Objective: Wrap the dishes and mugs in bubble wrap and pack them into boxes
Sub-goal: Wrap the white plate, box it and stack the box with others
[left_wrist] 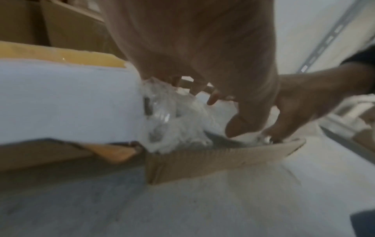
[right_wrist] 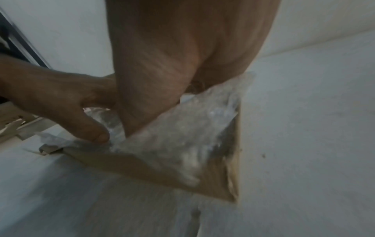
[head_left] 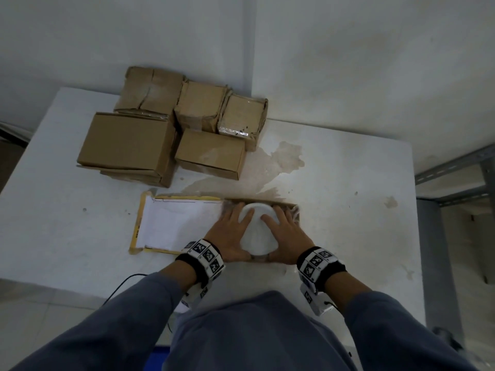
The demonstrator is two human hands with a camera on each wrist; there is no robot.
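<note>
**In the open box: both hands on a white dish**

Inside the open box point(head_left: 292, 207), at the near middle of the counter point(head_left: 348, 210), a white dish point(head_left: 258, 231) sits between two hands. The left hand point(head_left: 233, 234) lies against the dish's left side, fingers straight and spread toward the box's far wall, thumb along the near edge. The right hand point(head_left: 286, 234) mirrors it on the right side, one finger laid across the top of the dish. Neither grip is closed around the dish: the fingers are straight and press or steady it from both sides.

Bubble wrap point(right_wrist: 182, 136) is bunched under and around the dish, filling the box's right corner and rising above its cardboard wall; in the left wrist view more of it point(left_wrist: 172, 120) crumples at the box's left edge, under the fingertips. Whether the dish itself is fully wrapped cannot be told.

Touching the box's left side lies its opened flap point(head_left: 176, 226), flat on the counter, with a white paper label on it and yellow tape along the edges.

Beyond the box, toward the far left corner of the counter, stand five closed cardboard boxes point(head_left: 128, 143) pressed together, some taped. Between them and the open box a brownish stain point(head_left: 284, 159) marks the counter. To the right of the box, past the counter's edge, stands a grey metal shelf frame point(head_left: 455, 178).
</note>
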